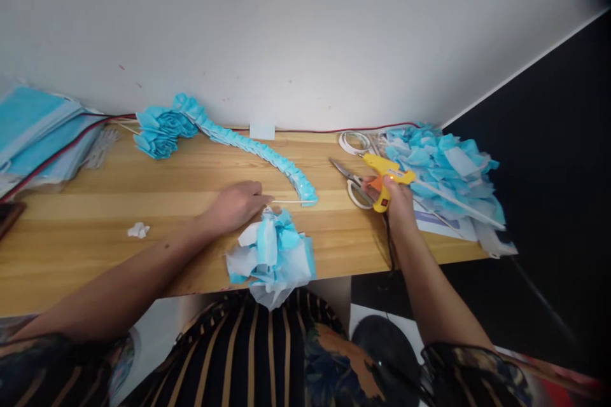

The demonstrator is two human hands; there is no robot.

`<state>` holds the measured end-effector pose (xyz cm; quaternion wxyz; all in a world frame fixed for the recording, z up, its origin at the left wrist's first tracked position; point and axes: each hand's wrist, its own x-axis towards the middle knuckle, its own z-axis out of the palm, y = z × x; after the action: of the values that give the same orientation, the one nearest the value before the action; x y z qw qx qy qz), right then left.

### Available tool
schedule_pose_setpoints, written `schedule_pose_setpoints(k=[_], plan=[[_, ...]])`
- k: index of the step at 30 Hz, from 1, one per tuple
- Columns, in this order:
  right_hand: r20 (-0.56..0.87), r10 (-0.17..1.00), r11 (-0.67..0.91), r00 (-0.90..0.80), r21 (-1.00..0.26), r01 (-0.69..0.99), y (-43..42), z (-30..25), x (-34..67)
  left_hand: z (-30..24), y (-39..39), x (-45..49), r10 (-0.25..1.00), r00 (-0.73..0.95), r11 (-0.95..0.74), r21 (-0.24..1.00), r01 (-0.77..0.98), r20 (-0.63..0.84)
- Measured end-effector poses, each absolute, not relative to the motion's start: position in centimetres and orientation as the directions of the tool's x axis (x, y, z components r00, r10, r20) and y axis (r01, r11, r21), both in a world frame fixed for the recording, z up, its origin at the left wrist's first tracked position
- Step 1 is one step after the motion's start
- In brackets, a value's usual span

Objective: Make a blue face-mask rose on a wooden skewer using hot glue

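Note:
My left hand (237, 205) rests on the table, its fingers pinched on a thin pale stick (293, 201). The stick's far end meets the tip of a long strip of pleated blue material (258, 147), which curves back to a bunched blue rosette (165, 130). In my right hand (400, 203) is a yellow hot glue gun (382, 172), lifted over the table, its nozzle pointing left and a long glue stick (453, 203) out of its back. Scissors (356, 184) lie just beside and partly behind that hand. Crumpled blue and white pieces (274, 254) sit near my left hand.
Stacked blue sheets (38, 130) and clear sticks (101, 147) lie at the far left. A large heap of blue pieces (443, 165) stands at the right, near a tape roll (354, 142). A red-black cable (305, 131) runs along the wall. A white scrap (138, 230) lies at left.

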<state>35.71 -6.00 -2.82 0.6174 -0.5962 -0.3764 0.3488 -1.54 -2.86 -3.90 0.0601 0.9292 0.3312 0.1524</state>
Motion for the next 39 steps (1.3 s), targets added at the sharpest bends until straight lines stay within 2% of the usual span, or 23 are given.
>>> schedule_pose_setpoints(k=[2,5,10,17,33,39], plan=[[0.098,0.888,0.085,0.449,-0.995,0.048,-4.8,-1.9,34.9,-3.9,-2.9,-1.5,0.661,0.711,-0.749,0.258,0.610,0.238],[0.166,0.949,0.125,0.269,-0.979,0.164,-3.5,-0.7,33.6,-4.0,-2.8,-1.5,0.693,0.682,-0.718,0.318,0.619,0.235],[0.060,0.998,0.063,-0.019,-0.972,0.226,-2.7,-0.8,32.8,-4.4,-2.6,-1.6,0.638,0.720,-0.768,0.282,0.575,0.272],[0.006,1.000,0.006,0.006,-0.991,0.136,-3.6,-1.2,33.4,-4.3,-2.6,-1.6,0.653,0.727,-0.753,0.285,0.592,0.213],[-0.166,0.963,-0.111,-0.211,-0.961,0.253,-5.1,0.8,33.7,-4.1,-2.6,-1.5,0.698,0.697,-0.700,0.359,0.617,0.165],[-0.180,0.942,-0.093,-0.282,-0.950,0.297,-5.3,0.9,34.0,-3.7,-2.6,-1.2,0.762,0.638,-0.612,0.449,0.651,0.111]])
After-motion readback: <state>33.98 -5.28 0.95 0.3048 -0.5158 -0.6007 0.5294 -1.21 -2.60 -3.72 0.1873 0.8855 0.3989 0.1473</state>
